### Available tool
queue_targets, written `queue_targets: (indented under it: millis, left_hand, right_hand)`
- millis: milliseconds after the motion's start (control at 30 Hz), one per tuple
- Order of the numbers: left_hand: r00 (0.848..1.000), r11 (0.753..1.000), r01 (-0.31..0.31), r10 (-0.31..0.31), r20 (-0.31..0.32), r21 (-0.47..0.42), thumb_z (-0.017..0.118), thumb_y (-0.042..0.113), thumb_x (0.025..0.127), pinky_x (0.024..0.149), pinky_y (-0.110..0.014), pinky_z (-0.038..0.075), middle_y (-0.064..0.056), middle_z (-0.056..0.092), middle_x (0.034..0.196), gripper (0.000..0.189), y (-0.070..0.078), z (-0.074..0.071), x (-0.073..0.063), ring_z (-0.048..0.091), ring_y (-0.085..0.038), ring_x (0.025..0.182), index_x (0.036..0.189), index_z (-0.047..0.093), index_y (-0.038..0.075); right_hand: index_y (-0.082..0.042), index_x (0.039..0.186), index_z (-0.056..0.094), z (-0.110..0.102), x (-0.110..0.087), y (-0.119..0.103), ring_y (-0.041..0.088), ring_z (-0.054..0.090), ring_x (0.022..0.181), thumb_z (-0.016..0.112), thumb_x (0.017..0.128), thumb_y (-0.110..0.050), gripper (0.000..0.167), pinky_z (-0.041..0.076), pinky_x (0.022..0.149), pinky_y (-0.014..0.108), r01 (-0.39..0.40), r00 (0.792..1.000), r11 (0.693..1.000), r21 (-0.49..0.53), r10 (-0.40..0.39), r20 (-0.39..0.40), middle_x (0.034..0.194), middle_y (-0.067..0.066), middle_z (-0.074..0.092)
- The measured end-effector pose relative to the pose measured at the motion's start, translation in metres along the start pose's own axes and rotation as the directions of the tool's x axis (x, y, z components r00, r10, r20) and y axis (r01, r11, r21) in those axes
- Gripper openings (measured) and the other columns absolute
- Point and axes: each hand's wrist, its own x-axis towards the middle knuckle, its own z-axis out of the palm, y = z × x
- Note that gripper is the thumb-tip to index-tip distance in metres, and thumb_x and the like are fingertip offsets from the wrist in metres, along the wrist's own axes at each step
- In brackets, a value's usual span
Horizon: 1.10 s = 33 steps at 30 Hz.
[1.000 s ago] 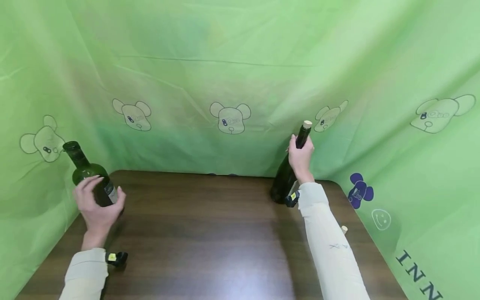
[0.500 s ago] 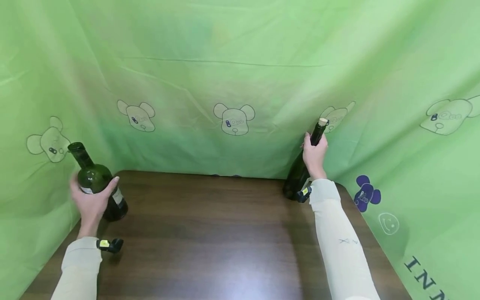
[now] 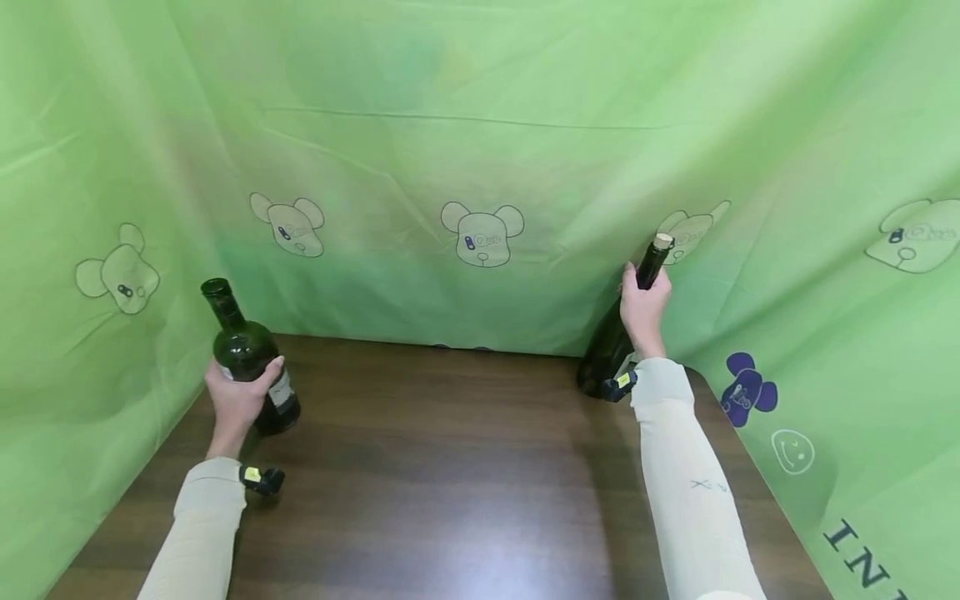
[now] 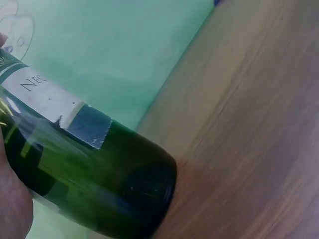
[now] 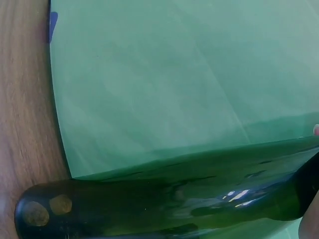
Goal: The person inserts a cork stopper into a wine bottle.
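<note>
The left arm reaches forward from the near left, its hand (image 3: 236, 400) curled round the body of a green bottle (image 3: 243, 343) at the far left of the table (image 3: 427, 467), thumb along the bottle's right side. The right arm stretches to the far right, its hand (image 3: 645, 312) closed round the neck of a dark bottle (image 3: 600, 357) topped by a cork (image 3: 663, 241), beside the green cloth (image 3: 480, 108).

Two bottles (image 3: 246, 346), one cork (image 3: 663, 241)
</note>
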Motion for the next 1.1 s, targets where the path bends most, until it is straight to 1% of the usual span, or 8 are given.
queue_targets:
  millis: [267,433,533,600,733,833,900,1100]
  left_hand:
    - [0.994,0.998,0.028,-0.022,0.104,-0.063,0.082,-0.010,0.072,0.087,-0.019,0.049,0.014,0.069,0.104,0.053,0.011,0.060,-0.017,0.064,-0.003,0.094,0.121,0.064,-0.001]
    - [0.985,0.995,0.001,0.018,0.174,-0.104,0.082,-0.010,0.072,0.088,-0.020,0.049,0.013,0.068,0.105,0.053,0.013,0.095,-0.028,0.064,-0.004,0.096,0.121,0.062,-0.005]
    - [0.977,0.992,-0.018,0.045,0.207,-0.128,0.082,-0.009,0.072,0.087,-0.020,0.050,0.011,0.068,0.106,0.054,0.015,0.113,-0.032,0.064,-0.005,0.096,0.121,0.062,-0.006]
    - [0.972,0.990,-0.024,0.055,0.229,-0.137,0.083,-0.009,0.072,0.086,-0.021,0.050,0.011,0.068,0.105,0.053,0.016,0.124,-0.035,0.064,-0.005,0.094,0.120,0.062,-0.006]
    - [0.964,0.989,-0.021,0.059,0.261,-0.147,0.085,-0.008,0.071,0.085,-0.022,0.051,0.011,0.068,0.103,0.054,0.017,0.146,-0.047,0.065,-0.004,0.093,0.120,0.061,-0.008]
    - [0.958,0.988,-0.008,0.053,0.283,-0.157,0.085,-0.008,0.070,0.085,-0.022,0.051,0.008,0.068,0.103,0.056,0.020,0.160,-0.057,0.065,-0.004,0.092,0.120,0.060,-0.009]
    - [0.954,0.986,-0.011,0.059,0.294,-0.164,0.086,-0.007,0.070,0.086,-0.023,0.051,0.006,0.068,0.104,0.058,0.022,0.169,-0.062,0.064,-0.005,0.093,0.121,0.059,-0.009]
    - [0.949,0.979,-0.024,0.085,0.305,-0.200,0.085,-0.007,0.071,0.086,-0.022,0.051,-0.001,0.068,0.107,0.058,0.024,0.187,-0.073,0.064,-0.006,0.095,0.123,0.060,-0.007]
  right_hand:
    - [-0.004,0.083,0.059,-0.016,0.016,0.015,0.012,0.055,0.064,0.063,0.097,-0.014,0.018,0.041,0.063,0.024,-0.007,0.999,0.999,-0.052,0.005,-0.036,0.069,-0.005,0.059]
    - [-0.005,0.121,0.065,-0.036,0.016,0.027,0.015,0.059,0.099,0.073,0.093,-0.032,0.040,0.044,0.089,0.028,-0.083,0.990,0.962,-0.260,0.110,0.093,0.109,0.002,0.068]
    - [-0.004,0.150,0.044,-0.053,0.006,0.028,0.031,0.048,0.132,0.069,0.096,-0.042,0.071,0.038,0.112,0.044,-0.099,0.953,0.925,-0.368,0.194,0.232,0.145,0.019,0.052]
    - [-0.001,0.157,0.031,-0.065,-0.002,0.029,0.041,0.038,0.140,0.066,0.098,-0.042,0.080,0.030,0.117,0.054,-0.080,0.931,0.912,-0.402,0.213,0.297,0.153,0.027,0.040]
    - [0.004,0.155,0.030,-0.091,-0.019,0.035,0.049,0.032,0.141,0.066,0.100,-0.032,0.075,0.023,0.118,0.062,-0.002,0.900,0.903,-0.429,0.189,0.393,0.154,0.031,0.037]
    - [0.006,0.150,0.038,-0.112,-0.033,0.035,0.052,0.037,0.136,0.064,0.101,-0.027,0.065,0.028,0.113,0.066,0.061,0.852,0.877,-0.477,0.203,0.483,0.149,0.032,0.042]
    - [0.007,0.146,0.044,-0.127,-0.041,0.036,0.049,0.046,0.130,0.062,0.103,-0.025,0.057,0.036,0.109,0.062,0.109,0.816,0.852,-0.512,0.217,0.536,0.144,0.032,0.048]
    - [0.010,0.127,0.060,-0.165,-0.072,0.046,0.018,0.067,0.099,0.066,0.098,-0.012,0.037,0.053,0.084,0.021,0.202,0.742,0.806,-0.556,0.245,0.624,0.121,0.030,0.066]
